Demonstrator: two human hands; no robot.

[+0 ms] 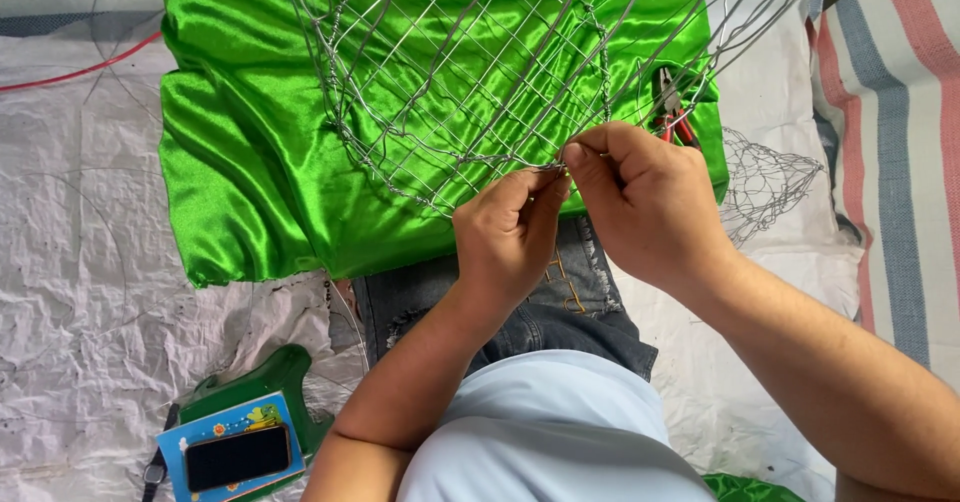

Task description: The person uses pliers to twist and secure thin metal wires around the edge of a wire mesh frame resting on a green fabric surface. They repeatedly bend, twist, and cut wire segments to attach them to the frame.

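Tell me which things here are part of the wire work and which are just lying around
In use: wire mesh frame, pinched at its lower rim by left hand and right hand; green satin cloth under it.

Lying about: red-handled pliers, phone on a green case, loose wire netting.

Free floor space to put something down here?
Bare patch: white crinkled sheet left of the shiny green satin cloth, above the green toy with phone. Crowded: both hands, left hand and right hand, pinch the round wire mesh frame; red-handled pliers lie beside it.

Bare metal wire frame (pixel 470 72), glossy green satin cloth (pixel 250 142)
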